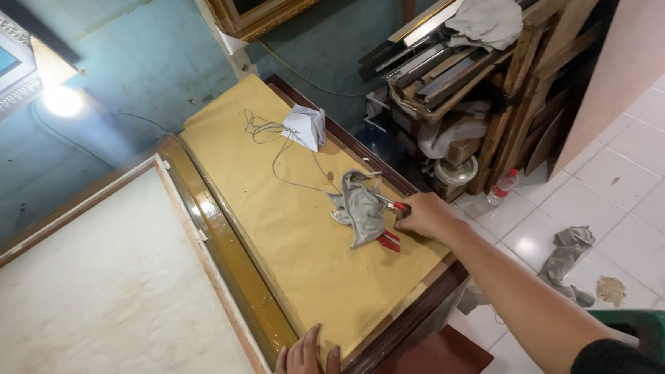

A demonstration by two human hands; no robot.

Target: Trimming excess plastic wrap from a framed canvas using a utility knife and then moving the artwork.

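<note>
A large framed piece lies face down, its back covered in brown paper [289,227] with a dark wooden frame edge [400,327]. My right hand [423,214] reaches across to its right edge and grips a thin tool with a red end, next to red-handled pliers [388,241] and a crumpled grey cloth [360,207]. My left hand [305,363] rests flat, fingers apart, on the near end of the brown paper. A white folded paper object [306,126] and a thin looped cord [273,148] lie farther along the paper.
A pale canvas in a gold-edged frame [111,297] lies beside the piece at left. Stacked frame mouldings and wooden stretchers [478,65] lean at the back right, with a plastic bottle [502,187] and rags [567,254] on the white tiled floor. A green plastic chair [659,333] stands at lower right.
</note>
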